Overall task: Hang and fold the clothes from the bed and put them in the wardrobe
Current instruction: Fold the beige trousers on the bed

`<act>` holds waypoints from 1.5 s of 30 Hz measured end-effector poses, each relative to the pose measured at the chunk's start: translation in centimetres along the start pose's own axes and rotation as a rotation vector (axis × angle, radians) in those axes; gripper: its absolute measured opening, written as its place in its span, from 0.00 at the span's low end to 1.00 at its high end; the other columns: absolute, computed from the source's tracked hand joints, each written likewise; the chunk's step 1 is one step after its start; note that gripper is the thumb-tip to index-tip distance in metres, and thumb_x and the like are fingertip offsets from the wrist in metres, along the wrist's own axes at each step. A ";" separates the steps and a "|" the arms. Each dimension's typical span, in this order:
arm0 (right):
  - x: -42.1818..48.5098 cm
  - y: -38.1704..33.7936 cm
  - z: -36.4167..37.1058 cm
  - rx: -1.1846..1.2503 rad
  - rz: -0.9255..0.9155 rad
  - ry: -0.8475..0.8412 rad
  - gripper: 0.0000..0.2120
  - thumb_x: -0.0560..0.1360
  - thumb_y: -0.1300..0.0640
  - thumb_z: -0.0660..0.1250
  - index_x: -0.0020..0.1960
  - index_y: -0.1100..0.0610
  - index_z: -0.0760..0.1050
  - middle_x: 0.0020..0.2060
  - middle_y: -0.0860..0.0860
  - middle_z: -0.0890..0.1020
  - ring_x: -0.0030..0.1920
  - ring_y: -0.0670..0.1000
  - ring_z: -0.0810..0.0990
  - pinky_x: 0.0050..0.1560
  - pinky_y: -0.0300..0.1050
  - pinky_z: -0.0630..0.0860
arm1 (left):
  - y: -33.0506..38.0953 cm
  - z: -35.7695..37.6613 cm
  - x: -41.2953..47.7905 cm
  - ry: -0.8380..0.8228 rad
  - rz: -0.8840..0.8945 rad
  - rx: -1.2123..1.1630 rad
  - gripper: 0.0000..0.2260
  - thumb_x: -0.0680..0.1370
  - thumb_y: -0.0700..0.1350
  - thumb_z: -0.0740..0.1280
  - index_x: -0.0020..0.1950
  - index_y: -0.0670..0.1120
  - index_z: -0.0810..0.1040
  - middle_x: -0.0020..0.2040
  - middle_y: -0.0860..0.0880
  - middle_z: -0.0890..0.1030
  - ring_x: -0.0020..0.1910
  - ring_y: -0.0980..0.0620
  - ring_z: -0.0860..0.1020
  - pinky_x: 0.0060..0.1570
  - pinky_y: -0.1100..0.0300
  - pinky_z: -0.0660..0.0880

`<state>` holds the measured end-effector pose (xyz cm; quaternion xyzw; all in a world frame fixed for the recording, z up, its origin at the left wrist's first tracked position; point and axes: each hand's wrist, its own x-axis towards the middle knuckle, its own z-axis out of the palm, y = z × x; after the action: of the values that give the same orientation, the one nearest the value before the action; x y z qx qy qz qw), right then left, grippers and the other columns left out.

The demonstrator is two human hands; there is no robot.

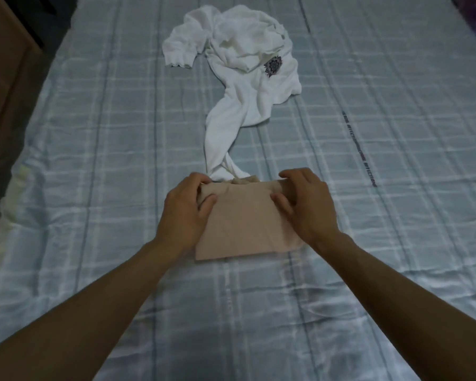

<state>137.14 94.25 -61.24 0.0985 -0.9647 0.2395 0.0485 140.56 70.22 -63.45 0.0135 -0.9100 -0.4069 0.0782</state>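
At the centre of the frame, a folded pale beige cloth garment point(242, 224) lies on the blue-checked bed sheet point(94, 133), its rolled far edge running left to right between the left hand point(187, 213) and right hand point(305, 204), each curled over one end, equally near. A crumpled white long-sleeved top point(248, 64) trails from upper centre, its sleeve tip touching that edge and likely to snag the next fold

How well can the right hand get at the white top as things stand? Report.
Probably yes, once freed. The right hand grips the beige folded cloth; the white top lies just beyond it on the bed, with nothing between.
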 end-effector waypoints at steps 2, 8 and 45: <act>1.0 0.1 1.4 -0.052 -0.022 0.097 0.12 0.72 0.56 0.73 0.54 0.57 0.79 0.54 0.54 0.80 0.52 0.55 0.77 0.54 0.46 0.71 | -1.1 1.1 0.8 0.039 -0.057 0.036 0.11 0.76 0.42 0.71 0.56 0.46 0.76 0.49 0.50 0.76 0.45 0.52 0.74 0.47 0.56 0.72; -1.2 -1.1 3.4 -0.183 -0.240 0.193 0.05 0.70 0.67 0.71 0.43 0.59 0.80 0.41 0.54 0.79 0.47 0.57 0.77 0.53 0.51 0.67 | -0.4 2.8 -2.3 0.090 0.406 0.261 0.05 0.78 0.39 0.68 0.51 0.41 0.82 0.51 0.44 0.80 0.48 0.45 0.76 0.47 0.49 0.73; -2.3 -9.9 -17.4 -0.078 -0.615 -0.106 0.24 0.63 0.56 0.75 0.59 0.56 0.77 0.52 0.53 0.82 0.47 0.56 0.81 0.42 0.48 0.77 | 21.1 -14.9 -7.7 -0.081 0.139 0.751 0.24 0.62 0.43 0.81 0.56 0.45 0.81 0.44 0.44 0.84 0.33 0.40 0.81 0.27 0.51 0.78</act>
<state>142.27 94.24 -41.73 0.3961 -0.8993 0.1710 0.0723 151.31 74.03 -39.02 -0.0364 -0.9968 -0.0390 0.0593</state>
